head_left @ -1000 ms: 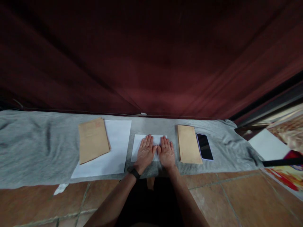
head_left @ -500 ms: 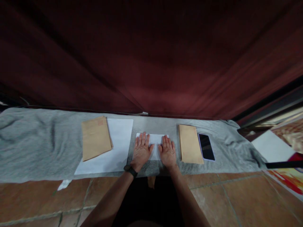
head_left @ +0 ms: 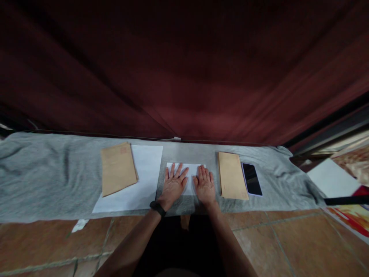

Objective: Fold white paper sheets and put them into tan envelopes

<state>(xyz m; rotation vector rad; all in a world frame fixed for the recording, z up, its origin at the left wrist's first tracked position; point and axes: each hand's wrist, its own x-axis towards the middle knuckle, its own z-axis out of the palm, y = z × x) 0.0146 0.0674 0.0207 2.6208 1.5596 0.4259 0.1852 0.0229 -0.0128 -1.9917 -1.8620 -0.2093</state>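
Both of my hands lie flat on a small folded white sheet [head_left: 190, 171] on a grey cloth [head_left: 52, 173]. My left hand [head_left: 173, 186] has its fingers spread and presses the sheet's left half; a dark band sits on that wrist. My right hand [head_left: 205, 185] rests flat on the right half, fingers together. Neither hand grips anything. Left of my hands lies a large white sheet [head_left: 144, 173] with a brown envelope [head_left: 118, 168] on top of it. To the right lie another brown envelope [head_left: 232, 175] and a dark phone [head_left: 251, 179].
A dark red curtain [head_left: 184, 69] hangs right behind the cloth. Terracotta floor tiles [head_left: 288, 246] spread in front. At the far right are a white sheet [head_left: 331, 179] and colourful printed material [head_left: 351, 217]. A white scrap [head_left: 80, 225] lies on the tiles.
My hands have slid apart slightly on the small sheet, and the left hand's fingers have spread wider. The view has shifted a little.
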